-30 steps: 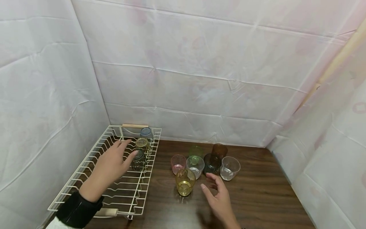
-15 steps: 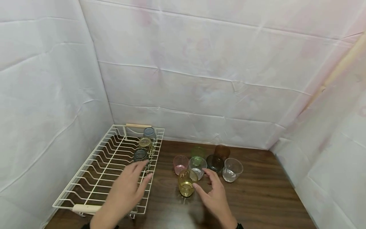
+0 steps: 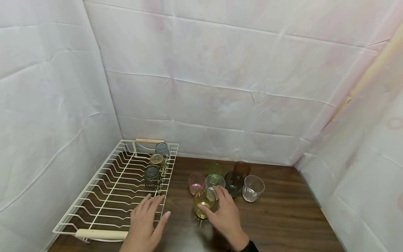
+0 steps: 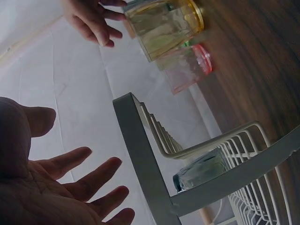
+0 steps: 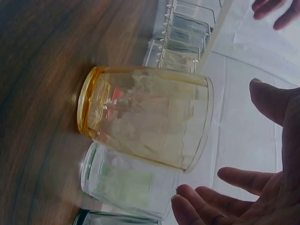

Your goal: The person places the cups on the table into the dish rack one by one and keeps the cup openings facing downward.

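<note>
A yellow glass tumbler (image 3: 200, 200) stands upright on the wooden table, nearest of the cluster of glasses. Over its right side hovers my right hand (image 3: 225, 215), thumb and fingers spread; in the right wrist view a gap shows between the fingers and the yellow rim. My left hand (image 3: 145, 222) is held above the near right corner of the white wire dish rack (image 3: 101, 234), its fingers spread and nothing in them. Inverted in the rack's right column are a dark grey glass (image 3: 152, 179), an amber glass (image 3: 157, 161) and a blue glass (image 3: 162, 149).
Behind the yellow tumbler stand a pink glass (image 3: 196, 183), a clear glass (image 3: 211, 182), a green glass (image 3: 216, 168), a dark glass (image 3: 234, 184), a brown glass (image 3: 242, 168) and another clear glass (image 3: 253, 189). White cloth walls (image 3: 201, 98) enclose the table.
My left hand has drawn back from the dark grey glass towards the rack's near right corner. My right hand has moved left to the yellow tumbler. The glasses stand where they were.
</note>
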Motion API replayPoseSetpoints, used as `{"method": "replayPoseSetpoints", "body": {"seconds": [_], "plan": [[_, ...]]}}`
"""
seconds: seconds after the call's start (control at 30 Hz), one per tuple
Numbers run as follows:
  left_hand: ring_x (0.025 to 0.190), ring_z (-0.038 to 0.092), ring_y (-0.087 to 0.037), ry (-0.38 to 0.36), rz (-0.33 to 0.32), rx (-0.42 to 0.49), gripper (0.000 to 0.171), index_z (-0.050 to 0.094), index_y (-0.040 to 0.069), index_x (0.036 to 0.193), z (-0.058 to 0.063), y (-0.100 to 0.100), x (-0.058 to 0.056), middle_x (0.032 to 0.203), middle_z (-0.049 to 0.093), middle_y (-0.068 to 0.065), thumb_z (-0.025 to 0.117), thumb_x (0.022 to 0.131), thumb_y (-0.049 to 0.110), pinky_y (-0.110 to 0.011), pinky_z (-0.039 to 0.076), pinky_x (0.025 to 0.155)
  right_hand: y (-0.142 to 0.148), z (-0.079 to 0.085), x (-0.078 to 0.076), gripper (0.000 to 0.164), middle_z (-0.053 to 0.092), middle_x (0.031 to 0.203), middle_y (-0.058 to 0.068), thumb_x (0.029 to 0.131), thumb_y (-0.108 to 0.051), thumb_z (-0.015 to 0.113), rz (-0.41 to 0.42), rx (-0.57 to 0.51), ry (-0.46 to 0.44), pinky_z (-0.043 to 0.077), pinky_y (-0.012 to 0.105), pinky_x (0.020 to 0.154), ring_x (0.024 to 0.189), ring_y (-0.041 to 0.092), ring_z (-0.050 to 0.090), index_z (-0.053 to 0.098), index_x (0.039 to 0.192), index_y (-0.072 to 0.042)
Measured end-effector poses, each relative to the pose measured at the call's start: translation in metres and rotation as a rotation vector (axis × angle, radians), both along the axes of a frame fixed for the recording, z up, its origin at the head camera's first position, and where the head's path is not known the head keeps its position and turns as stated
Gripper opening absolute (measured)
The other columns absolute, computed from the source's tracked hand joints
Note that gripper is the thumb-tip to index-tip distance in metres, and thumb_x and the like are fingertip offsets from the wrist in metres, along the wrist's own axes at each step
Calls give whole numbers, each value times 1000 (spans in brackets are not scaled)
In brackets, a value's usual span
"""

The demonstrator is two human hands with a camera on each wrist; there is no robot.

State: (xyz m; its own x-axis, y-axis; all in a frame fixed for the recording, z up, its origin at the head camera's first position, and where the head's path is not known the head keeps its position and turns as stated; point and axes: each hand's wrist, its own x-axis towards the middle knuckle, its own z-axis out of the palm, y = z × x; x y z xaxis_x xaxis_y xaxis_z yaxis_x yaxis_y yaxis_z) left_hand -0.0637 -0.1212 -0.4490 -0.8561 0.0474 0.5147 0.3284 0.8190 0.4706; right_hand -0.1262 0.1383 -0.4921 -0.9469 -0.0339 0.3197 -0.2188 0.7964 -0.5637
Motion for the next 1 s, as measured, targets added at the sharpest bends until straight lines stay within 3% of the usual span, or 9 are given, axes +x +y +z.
{"method": "replayPoseSetpoints", "body": {"seconds": [0.3,0.57,0.73,1.0], "plan": [[135,58,-47,8,18,-8,50,67,15,137,-8,-1,2,134,70,-16,82,92,29,-70,44,92,-14,-4,-2,100,59,152,16,81,-73,80,-8,88,-33,61,56,99,132,38,64,55,152,-8],[134,57,-46,12,43,1,56,66,16,140,-14,-2,5,133,70,-15,83,89,30,-72,41,95,-18,-9,-3,107,60,151,18,78,-75,82,-20,137,-38,60,54,102,134,37,62,53,153,-4],[133,58,-45,24,52,35,56,66,15,139,-15,-3,7,131,71,-15,83,88,29,-73,41,93,-20,-11,-4,100,64,144,16,78,-68,86,-41,183,23,61,50,100,128,33,64,57,148,-4],[135,56,-49,-101,81,56,54,65,14,142,-18,-6,13,131,70,-17,80,93,33,-79,42,94,-24,-11,-4,81,69,135,12,79,-50,92,-35,209,71,62,45,92,114,30,66,62,140,-7]]}}
